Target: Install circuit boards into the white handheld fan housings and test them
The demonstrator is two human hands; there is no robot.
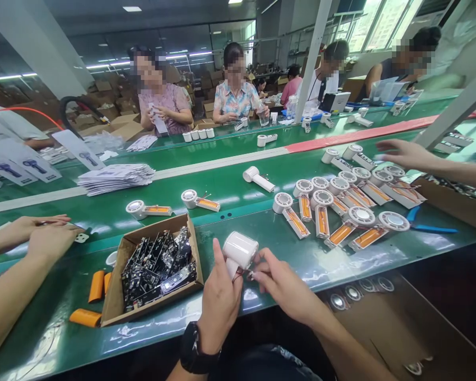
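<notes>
My left hand (221, 296), with a dark watch at the wrist, is closed round the handle of a white handheld fan (241, 248). The fan's round head points up and its handle is mostly hidden in my palm. Close by on the right, my right hand (280, 283) pinches at thin reddish wires (243, 271) that come out by the fan's neck. The wire ends are too small to make out. Left of my hands stands a cardboard box (198, 259) of black circuit boards (158, 267).
Several fan bodies with orange batteries (295, 222) lie to the right, near blue pliers (432, 228). Orange battery cells (97, 286) lie left of the box. Co-workers' hands (49, 238) reach in from left and right (410, 153). More fans (257, 179) lie on the green belt (166, 185).
</notes>
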